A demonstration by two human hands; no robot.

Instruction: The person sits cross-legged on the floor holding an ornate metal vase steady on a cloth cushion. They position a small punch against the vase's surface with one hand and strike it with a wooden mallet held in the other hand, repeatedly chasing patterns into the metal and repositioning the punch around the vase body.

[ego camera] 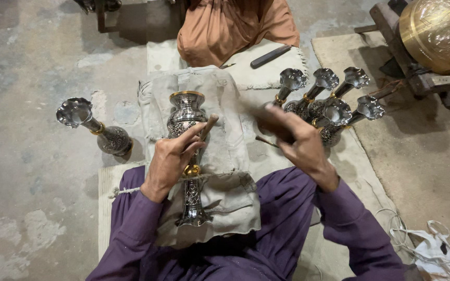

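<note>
Rough grey concrete floor (32,171), beige mats. Left hand (172,156) gripped engraved silver-and-gold metal vase (187,117) on grey cloth pad (225,140); right hand (298,140) closed on blurred tool.

Bare hands, purple long sleeves

Left hand (170,156) and right hand (300,143) without gloves or rings visible. Loose purple cloth on both arms, folded and wrinkled at the cuffs, same purple garment over the lap below.
</note>
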